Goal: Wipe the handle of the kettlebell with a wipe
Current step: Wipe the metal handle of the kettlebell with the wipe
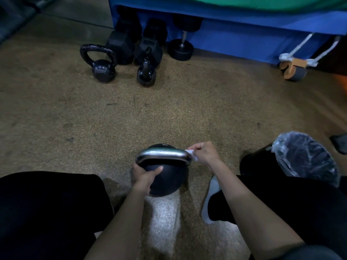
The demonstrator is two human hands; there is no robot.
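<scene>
The left hand grips the kettlebell body below its handle. The right hand pinches a white wipe against the handle's right end.

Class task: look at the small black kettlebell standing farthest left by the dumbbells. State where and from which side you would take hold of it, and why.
Grip the top bar of the handle of the small kettlebell, coming down from above. It stands upright on the floor, its loop faces the camera, and the wide opening under the bar leaves room for fingers to wrap through. The round body offers no comparable hold.
</scene>
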